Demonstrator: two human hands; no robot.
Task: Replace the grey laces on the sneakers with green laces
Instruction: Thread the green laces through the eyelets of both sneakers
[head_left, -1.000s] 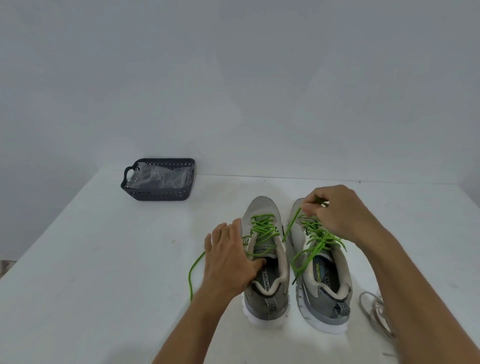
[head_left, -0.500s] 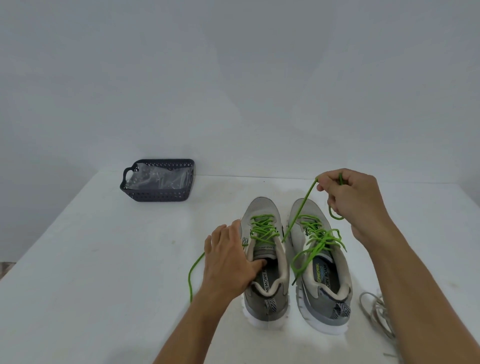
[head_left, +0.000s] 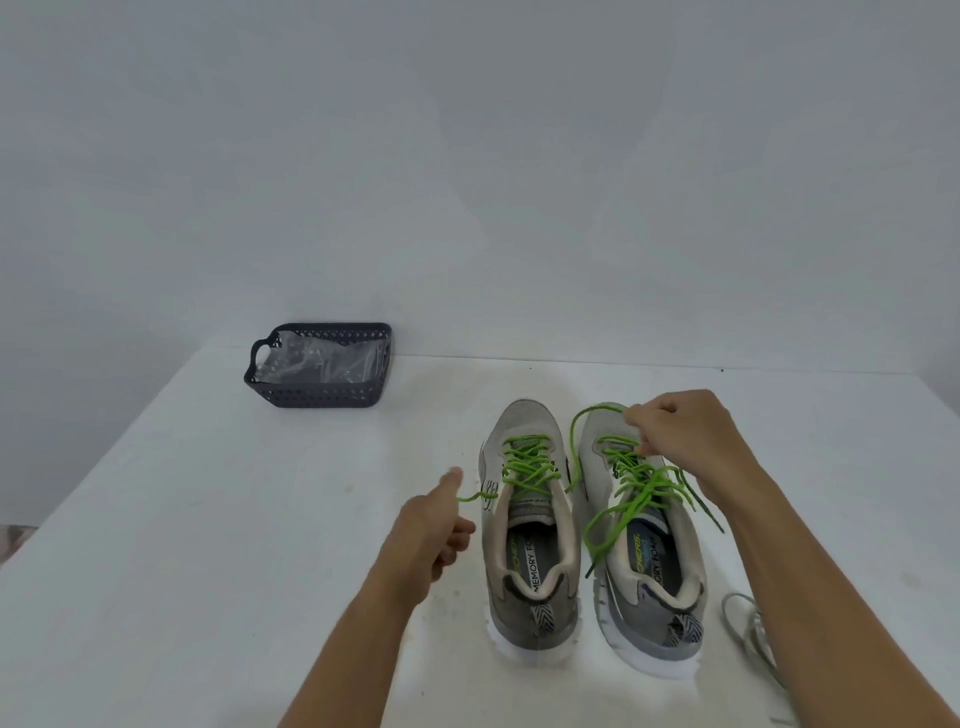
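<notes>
**Green laces in both sneakers, a hand on each loose end**

The two grey mesh sneakers with white soles stand side by side on the white surface, heels toward the person, toes toward the far edge. The left grey sneaker (head_left: 527, 525) and the right grey sneaker (head_left: 644, 540) sit just beside each other with a narrow gap between them. Bright green round laces are threaded through both: the green lace of the left sneaker (head_left: 527, 465) crosses neatly over the tongue, and one end runs out to the left. The green lace of the right sneaker (head_left: 636, 480) lies looser, with ends trailing over the collar and down into the gap.

The left hand (head_left: 434, 530) is just left of the left sneaker, fingers curled, thumb raised; the lace end reaches it, but whether it is actually pinched cannot be told. The right hand (head_left: 680, 436) hangs over the toe half of the right sneaker, fingertips pinching a strand of green lace that arcs up and to the left from the eyelets.

A bundle of pale grey laces (head_left: 748, 623) lies on the surface to the right of the right sneaker's heel, partly hidden by the right forearm.

The white surface (head_left: 208, 519) stretches wide to the left of the sneakers. Near its far left corner, well apart from the sneakers, sits a dark blue perforated plastic basket (head_left: 319, 395) holding clear plastic wrapping (head_left: 322, 361). The far edge meets a plain pale wall (head_left: 467, 182).
</notes>
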